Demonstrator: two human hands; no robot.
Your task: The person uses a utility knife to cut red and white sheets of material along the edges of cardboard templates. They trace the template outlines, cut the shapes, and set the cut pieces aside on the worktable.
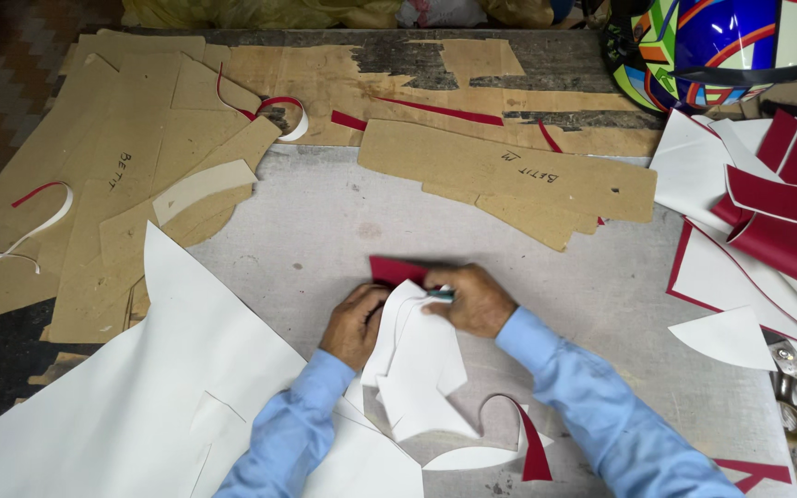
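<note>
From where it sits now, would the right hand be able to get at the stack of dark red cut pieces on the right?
Probably yes: the right hand grips a small tool, but bare grey tabletop separates it from the dark red cut pieces.

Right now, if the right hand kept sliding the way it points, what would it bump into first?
The right hand points left, toward the left hand. It would likely first meet the white cut piece both hands hold, then the left hand's fingers. Depth is hard to judge from above.
</note>
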